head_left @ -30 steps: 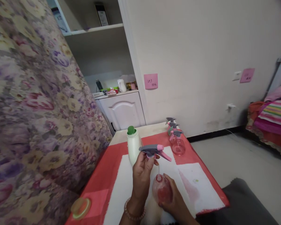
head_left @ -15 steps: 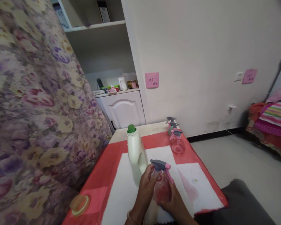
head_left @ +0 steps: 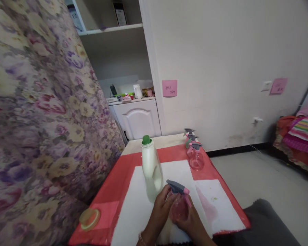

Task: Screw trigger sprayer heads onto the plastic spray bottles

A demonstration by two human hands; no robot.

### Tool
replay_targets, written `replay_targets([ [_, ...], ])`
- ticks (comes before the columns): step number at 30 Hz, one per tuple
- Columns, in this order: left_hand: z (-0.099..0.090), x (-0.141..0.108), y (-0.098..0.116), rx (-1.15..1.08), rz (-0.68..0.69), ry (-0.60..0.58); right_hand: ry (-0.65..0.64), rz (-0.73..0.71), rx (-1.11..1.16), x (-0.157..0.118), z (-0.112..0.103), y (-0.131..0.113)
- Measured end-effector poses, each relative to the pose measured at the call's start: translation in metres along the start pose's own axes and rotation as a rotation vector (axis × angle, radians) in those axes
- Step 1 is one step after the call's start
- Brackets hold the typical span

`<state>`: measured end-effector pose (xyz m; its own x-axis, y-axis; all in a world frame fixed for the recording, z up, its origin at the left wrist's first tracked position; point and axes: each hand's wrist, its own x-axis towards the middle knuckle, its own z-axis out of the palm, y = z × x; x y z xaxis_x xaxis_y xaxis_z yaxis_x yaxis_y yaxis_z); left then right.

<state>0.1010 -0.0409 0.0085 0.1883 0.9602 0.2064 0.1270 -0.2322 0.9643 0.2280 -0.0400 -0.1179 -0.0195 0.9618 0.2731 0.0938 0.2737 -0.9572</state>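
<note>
In the head view, you grip a pink spray bottle [head_left: 179, 210] low over the near part of the table [head_left: 166, 154], in front of your body. Your right hand [head_left: 192, 219] is wrapped around its body, and your left hand [head_left: 163, 206] has its fingers closed at the neck, just under the grey spray head [head_left: 176, 187].

Much is hidden there: your fingers cover the collar, so whether the thread is engaged cannot be told, and the bottle's base is out of sight behind your right hand. The liquid level inside is hard to make out. Your forearms run off the bottom edge, and the bracelet [head_left: 142, 238] on your left wrist is only partly visible. The lower end of the pale green jug [head_left: 149, 165] comes close to your left hand; whether they touch is unclear. Toward the far right corner, spray bottles [head_left: 196, 162] overlap in a row, the rear ones mostly covered by the nearest. Writing on the right-hand pink note [head_left: 279, 86] is too small to read.

A second ago, you held the spray head above the bottle, its tube showing in between; now it sits down at the neck. The jug's handle, covered by your left hand then, is now visible.
</note>
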Motion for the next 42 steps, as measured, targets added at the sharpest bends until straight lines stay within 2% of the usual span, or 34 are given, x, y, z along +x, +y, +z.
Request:
replay_targets([
  [4, -0.002, 0.000, -0.002, 0.075, -0.010, 0.040, -0.009, -0.010, -0.022, 0.000, -0.001, 0.000],
  [10, -0.006, -0.001, -0.007, 0.123, 0.022, 0.016, -0.048, 0.007, -0.003, 0.000, -0.006, -0.005],
  [14, -0.005, -0.004, -0.011, 0.090, -0.017, 0.044, -0.048, 0.041, -0.019, 0.000, -0.006, -0.009],
  [19, -0.002, -0.003, -0.009, 0.093, 0.015, 0.061, -0.058, 0.037, 0.014, -0.001, -0.007, -0.006],
  [23, 0.005, -0.001, -0.008, -0.021, 0.010, 0.124, -0.045, 0.046, -0.034, -0.001, -0.005, 0.000],
  [26, 0.013, 0.000, -0.010, -0.126, -0.024, 0.224, -0.019, 0.045, -0.044, -0.001, -0.004, 0.002],
  [29, 0.019, 0.002, -0.013, -0.146, -0.051, 0.320, -0.024, 0.018, -0.015, 0.000, -0.004, 0.000],
  [31, 0.021, 0.003, -0.013, -0.132, -0.059, 0.337, -0.031, -0.001, -0.009, 0.001, -0.004, -0.002],
  [36, 0.018, 0.003, -0.006, -0.040, 0.018, 0.226, -0.026, -0.001, -0.014, 0.001, -0.005, -0.003],
  [42, 0.003, -0.002, 0.011, 0.092, 0.071, 0.060, -0.028, 0.007, 0.008, 0.002, -0.003, 0.001],
])
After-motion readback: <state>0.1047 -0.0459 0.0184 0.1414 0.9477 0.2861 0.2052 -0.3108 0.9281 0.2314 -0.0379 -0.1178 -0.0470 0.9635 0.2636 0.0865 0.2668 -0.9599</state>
